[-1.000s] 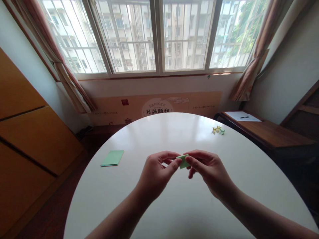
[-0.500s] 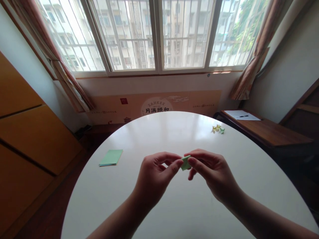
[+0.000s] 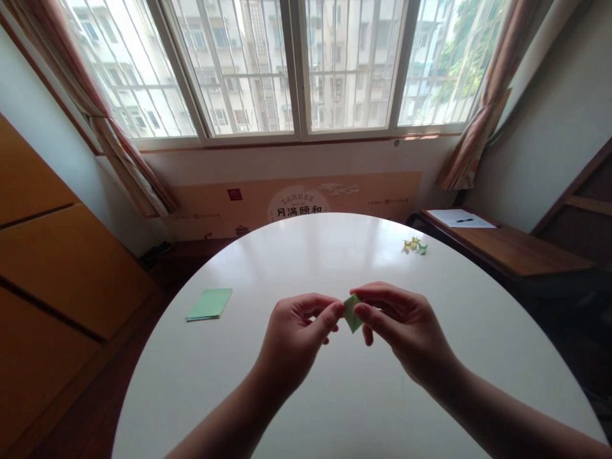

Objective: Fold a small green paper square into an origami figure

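A small folded piece of green paper [image 3: 352,313] is held up over the white table, its lower end coming to a point. My left hand [image 3: 300,328] pinches its left edge between thumb and index finger. From the other side, my right hand [image 3: 406,325] grips the right edge, with the thumb in front and the fingers behind. The fingertips cover parts of both edges.
The round white table [image 3: 229,389] spreads beneath my hands. On its left lies a stack of green square paper [image 3: 209,304]. Several small folded paper figures [image 3: 415,245], yellow and green, sit at the far right. A wooden desk [image 3: 535,248] bears a white sheet [image 3: 459,218] and a pen.
The green paper has turned in my fingers and now shows a larger, diamond-like face with its point downward. My left fingers have shifted slightly left. The view has moved a little.
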The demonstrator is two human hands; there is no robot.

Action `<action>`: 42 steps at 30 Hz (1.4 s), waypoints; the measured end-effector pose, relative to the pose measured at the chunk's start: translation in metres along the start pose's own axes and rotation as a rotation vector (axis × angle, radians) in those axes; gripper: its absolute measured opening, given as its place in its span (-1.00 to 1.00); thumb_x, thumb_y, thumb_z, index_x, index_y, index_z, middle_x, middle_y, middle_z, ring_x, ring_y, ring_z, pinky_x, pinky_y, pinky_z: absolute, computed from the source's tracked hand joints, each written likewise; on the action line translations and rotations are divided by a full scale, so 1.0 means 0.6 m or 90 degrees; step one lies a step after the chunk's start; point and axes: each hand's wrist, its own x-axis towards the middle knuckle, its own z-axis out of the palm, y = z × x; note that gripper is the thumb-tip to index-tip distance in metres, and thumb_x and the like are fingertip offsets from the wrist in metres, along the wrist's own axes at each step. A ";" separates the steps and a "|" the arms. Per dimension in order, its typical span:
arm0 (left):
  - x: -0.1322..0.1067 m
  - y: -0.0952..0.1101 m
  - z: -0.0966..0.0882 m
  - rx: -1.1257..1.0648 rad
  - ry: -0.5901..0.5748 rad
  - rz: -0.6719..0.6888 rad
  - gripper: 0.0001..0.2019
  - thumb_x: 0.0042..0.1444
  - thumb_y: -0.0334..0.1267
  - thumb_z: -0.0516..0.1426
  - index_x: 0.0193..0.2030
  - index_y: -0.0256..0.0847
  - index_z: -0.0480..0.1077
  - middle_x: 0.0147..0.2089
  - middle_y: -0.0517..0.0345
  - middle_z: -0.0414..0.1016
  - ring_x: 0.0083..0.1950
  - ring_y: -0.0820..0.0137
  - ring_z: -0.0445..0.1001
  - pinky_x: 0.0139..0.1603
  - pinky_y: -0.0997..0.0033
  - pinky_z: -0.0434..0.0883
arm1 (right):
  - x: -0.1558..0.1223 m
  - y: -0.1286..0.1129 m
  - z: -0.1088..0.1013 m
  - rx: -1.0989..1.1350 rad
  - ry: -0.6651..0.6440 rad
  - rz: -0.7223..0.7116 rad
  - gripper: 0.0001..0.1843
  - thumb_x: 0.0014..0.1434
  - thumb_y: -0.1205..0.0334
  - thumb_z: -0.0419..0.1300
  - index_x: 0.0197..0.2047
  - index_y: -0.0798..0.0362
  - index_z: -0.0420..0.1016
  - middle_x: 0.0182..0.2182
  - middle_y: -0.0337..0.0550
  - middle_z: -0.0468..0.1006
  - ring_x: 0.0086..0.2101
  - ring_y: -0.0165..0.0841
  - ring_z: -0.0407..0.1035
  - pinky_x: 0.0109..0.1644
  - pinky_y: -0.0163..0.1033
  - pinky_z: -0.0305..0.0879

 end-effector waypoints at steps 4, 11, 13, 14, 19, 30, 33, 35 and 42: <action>0.000 -0.002 0.003 -0.003 -0.002 0.023 -0.80 0.16 -0.18 0.24 -0.30 -0.26 0.64 -0.49 0.10 0.58 -0.47 0.44 0.45 -0.51 0.56 0.41 | 0.000 -0.001 -0.001 -0.030 -0.005 0.021 -0.83 0.12 0.23 0.42 -0.17 -0.04 0.66 -0.34 -0.19 0.58 -0.49 -0.47 0.38 -0.52 -0.40 0.35; 0.001 -0.003 0.002 0.073 0.007 0.057 -0.80 0.17 -0.19 0.23 -0.30 -0.26 0.64 -0.48 0.10 0.58 -0.46 0.41 0.46 -0.50 0.52 0.39 | 0.002 -0.007 -0.002 -0.081 -0.028 0.058 -0.87 0.17 0.15 0.37 -0.28 0.03 0.64 -0.42 -0.19 0.56 -0.52 -0.46 0.29 -0.52 -0.37 0.23; 0.000 -0.002 0.000 0.108 0.021 0.078 -0.82 0.16 -0.20 0.24 -0.27 -0.25 0.63 -0.42 0.08 0.60 -0.41 0.39 0.49 -0.46 0.50 0.42 | 0.003 -0.009 -0.002 -0.101 -0.016 0.054 -0.85 0.17 0.14 0.37 -0.29 0.04 0.65 -0.44 -0.19 0.56 -0.50 -0.44 0.31 -0.51 -0.36 0.23; 0.000 -0.001 -0.001 0.120 0.033 0.093 -0.83 0.16 -0.20 0.24 -0.25 -0.24 0.62 -0.38 0.07 0.61 -0.38 0.38 0.51 -0.44 0.50 0.43 | 0.004 -0.009 -0.003 -0.110 -0.012 0.054 -0.84 0.17 0.13 0.37 -0.29 0.04 0.65 -0.45 -0.19 0.56 -0.49 -0.42 0.33 -0.52 -0.36 0.22; 0.000 0.009 -0.004 0.130 0.064 0.162 -0.87 0.15 -0.27 0.26 -0.21 -0.22 0.61 -0.22 0.05 0.60 -0.33 0.40 0.54 -0.43 0.53 0.48 | 0.003 -0.010 -0.001 -0.158 -0.040 0.043 -0.84 0.13 0.15 0.40 -0.27 0.05 0.65 -0.45 -0.15 0.59 -0.47 -0.36 0.38 -0.49 -0.31 0.25; 0.006 0.013 -0.014 0.142 -0.034 0.205 -0.89 0.14 -0.42 0.22 -0.27 -0.22 0.61 -0.29 0.06 0.58 -0.33 0.42 0.53 -0.47 0.57 0.45 | 0.001 -0.013 0.000 -0.214 -0.072 0.015 -0.86 0.11 0.16 0.41 -0.32 0.05 0.64 -0.44 -0.15 0.59 -0.49 -0.37 0.35 -0.49 -0.29 0.22; 0.005 0.013 -0.016 0.149 -0.036 0.205 -0.90 0.14 -0.41 0.22 -0.29 -0.25 0.59 -0.30 0.07 0.57 -0.34 0.42 0.52 -0.48 0.57 0.44 | 0.000 -0.014 0.000 -0.214 -0.078 0.017 -0.86 0.12 0.16 0.41 -0.31 0.05 0.64 -0.45 -0.17 0.58 -0.51 -0.39 0.34 -0.51 -0.30 0.21; 0.004 0.015 -0.016 0.150 -0.037 0.200 -0.91 0.15 -0.40 0.21 -0.30 -0.25 0.58 -0.31 0.07 0.57 -0.34 0.42 0.52 -0.49 0.57 0.44 | 0.000 -0.014 0.001 -0.217 -0.079 0.016 -0.86 0.12 0.16 0.41 -0.31 0.05 0.64 -0.46 -0.18 0.57 -0.51 -0.40 0.33 -0.52 -0.31 0.21; 0.003 0.016 -0.011 0.138 -0.024 0.141 -0.89 0.16 -0.34 0.21 -0.36 -0.25 0.56 -0.36 0.08 0.53 -0.36 0.41 0.48 -0.51 0.55 0.38 | 0.000 -0.015 0.002 -0.263 -0.083 -0.012 -0.85 0.15 0.13 0.38 -0.32 0.04 0.64 -0.47 -0.17 0.57 -0.51 -0.39 0.35 -0.53 -0.31 0.22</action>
